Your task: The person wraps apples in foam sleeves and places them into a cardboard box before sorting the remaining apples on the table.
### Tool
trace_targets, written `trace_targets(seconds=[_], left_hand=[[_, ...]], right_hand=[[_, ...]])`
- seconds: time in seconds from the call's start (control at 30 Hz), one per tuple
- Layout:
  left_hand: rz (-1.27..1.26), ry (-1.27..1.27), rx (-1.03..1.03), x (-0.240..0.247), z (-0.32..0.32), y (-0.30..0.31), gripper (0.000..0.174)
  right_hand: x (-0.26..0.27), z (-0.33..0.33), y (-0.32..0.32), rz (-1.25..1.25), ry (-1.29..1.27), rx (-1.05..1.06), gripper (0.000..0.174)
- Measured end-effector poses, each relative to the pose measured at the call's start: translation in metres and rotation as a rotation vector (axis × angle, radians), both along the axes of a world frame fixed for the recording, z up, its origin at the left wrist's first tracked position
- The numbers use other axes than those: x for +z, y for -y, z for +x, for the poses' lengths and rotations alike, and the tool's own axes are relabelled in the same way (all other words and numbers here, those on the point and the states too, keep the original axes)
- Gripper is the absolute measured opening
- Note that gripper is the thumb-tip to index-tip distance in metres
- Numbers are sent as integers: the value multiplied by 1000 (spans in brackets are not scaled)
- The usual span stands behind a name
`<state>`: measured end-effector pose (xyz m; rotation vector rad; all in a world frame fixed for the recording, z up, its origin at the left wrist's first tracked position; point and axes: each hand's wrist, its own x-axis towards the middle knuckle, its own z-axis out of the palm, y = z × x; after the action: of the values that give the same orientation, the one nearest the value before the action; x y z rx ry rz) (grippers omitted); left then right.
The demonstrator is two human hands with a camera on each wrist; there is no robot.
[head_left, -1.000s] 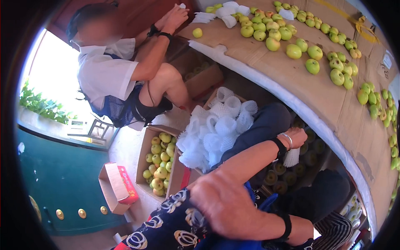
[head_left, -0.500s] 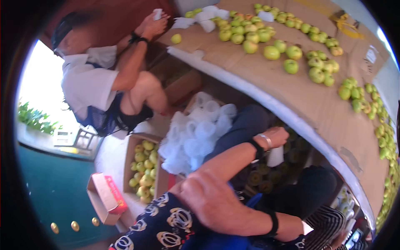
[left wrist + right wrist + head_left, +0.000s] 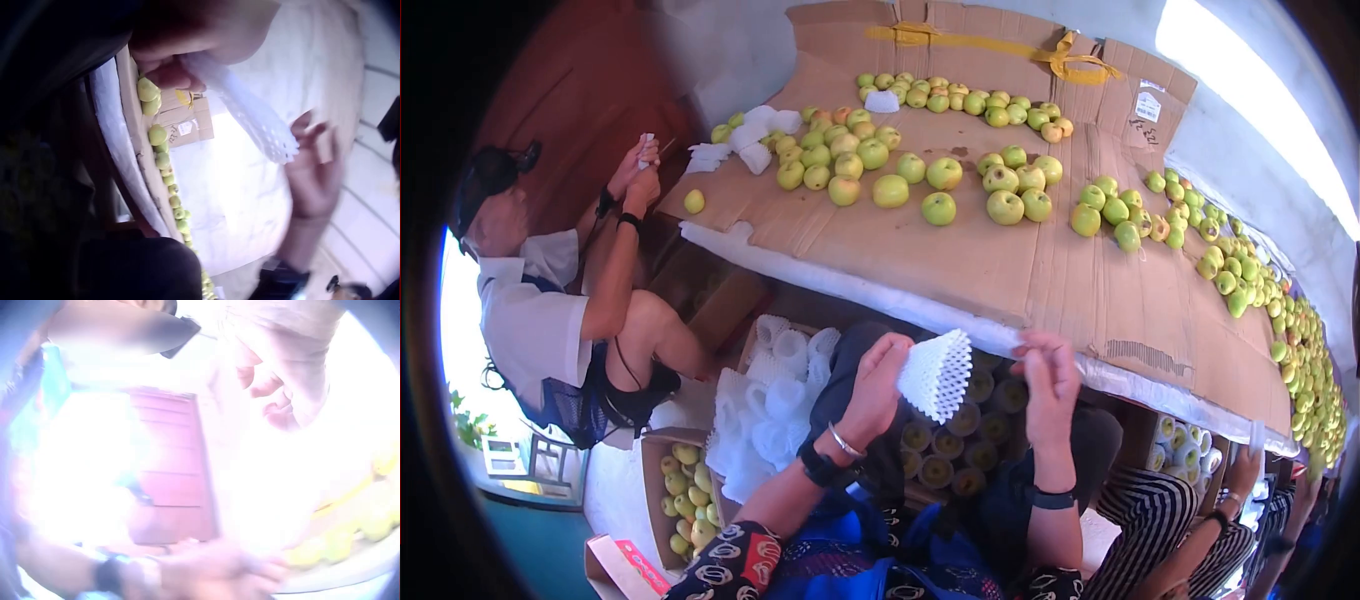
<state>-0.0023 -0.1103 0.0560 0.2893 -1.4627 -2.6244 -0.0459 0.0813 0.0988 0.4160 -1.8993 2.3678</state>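
My left hand [image 3: 878, 392] grips a white foam net sleeve [image 3: 941, 376] by its narrow end, above a box of apples. The wide, meshed end opens toward my right hand [image 3: 1050, 385], which is raised near the table edge with its fingers loosely bent and nothing visible in them. In the left wrist view the foam net sleeve [image 3: 253, 119] slants down from my left hand [image 3: 200, 37], and the fingers of my right hand [image 3: 315, 178] are spread close by its end. The right wrist view is washed out, though bent fingers of my right hand [image 3: 284, 369] show.
Green-yellow apples [image 3: 840, 150] lie in groups on a cardboard-covered table [image 3: 980, 265]. Below it sit wrapped apples [image 3: 945, 445], a pile of foam nets [image 3: 770, 400] and a carton of apples [image 3: 687, 490]. A person [image 3: 550, 300] crouches at left; another's striped leg [image 3: 1150, 520] is at right.
The head view has swung to the right. My left hand has lifted the foam net sleeve up from low by the boxes. My right hand has left my left arm and moved right.
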Motion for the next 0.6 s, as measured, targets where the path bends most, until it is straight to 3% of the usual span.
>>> trace_targets(seconds=[0.1, 0.13, 0.3, 0.37, 0.5, 0.6], left_hand=[[94, 0, 51, -10, 3, -9, 13], [2, 11, 66, -15, 3, -9, 13], [-333, -12, 101, -18, 2, -17, 14], [-355, -20, 108, -19, 2, -18, 14], [-466, 3, -29, -15, 3, -17, 13], [-549, -150, 145, -3, 4, -25, 40]], right_hand=[[-30, 10, 3, -42, 178, 212, 27], [-31, 13, 2, -100, 209, 307, 31], [-37, 15, 2, -73, 239, 370, 24], [-37, 16, -2, -28, 264, 366, 23], [-55, 14, -3, 74, 197, 298, 23], [-49, 12, -5, -7, 278, 305, 24]])
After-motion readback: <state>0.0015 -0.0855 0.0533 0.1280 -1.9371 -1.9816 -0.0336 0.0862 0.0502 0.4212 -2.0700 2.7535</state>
